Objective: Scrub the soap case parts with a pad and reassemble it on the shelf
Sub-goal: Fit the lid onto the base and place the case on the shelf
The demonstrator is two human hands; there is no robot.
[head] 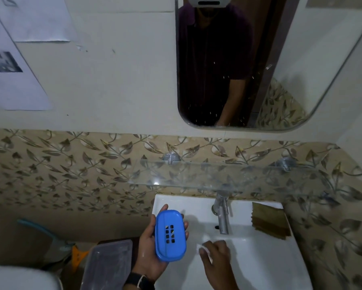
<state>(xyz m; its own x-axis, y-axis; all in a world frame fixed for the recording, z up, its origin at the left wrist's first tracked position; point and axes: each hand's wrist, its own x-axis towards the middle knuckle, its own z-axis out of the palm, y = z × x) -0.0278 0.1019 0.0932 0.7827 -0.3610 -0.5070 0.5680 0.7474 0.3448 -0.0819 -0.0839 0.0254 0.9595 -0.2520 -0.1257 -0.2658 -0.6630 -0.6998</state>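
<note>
A blue soap case part (170, 235) with several drain holes rests in my left hand (150, 252), held over the left rim of the white sink (265, 260). Over the basin, below the tap, my right hand (216, 257) grips a small white pad (204, 249) that shows only at the fingertips. The glass shelf (224, 178) on the wall above the sink carries nothing that I can see.
A steel tap (223, 216) stands at the back of the sink. A brown-green scouring sponge (269, 220) lies on the sink's right rim. A clear plastic box (106, 264) sits left of the sink. A mirror (249, 63) hangs above the shelf.
</note>
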